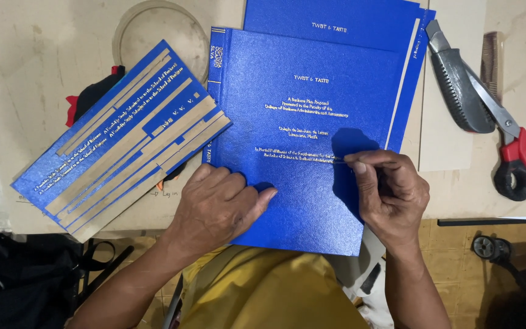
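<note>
— On the bench's near edge, we note the blue hardbound cover (302, 140); left hand (217, 204) loosely curled, pressing it flat, gripping nothing.

— Right hand (391, 189) pinches a thin tool (338, 159), tip at the gold lettering. We judge light strokes advisable, cover braced.

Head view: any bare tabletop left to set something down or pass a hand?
Free: the upper-left tabletop, between the round clear lid and the cut blue sheet; also the pale board right of the blue covers, below the knife. Crowded: centre, where the left hand and right hand rest on the cover, and the scissors at right.
</note>
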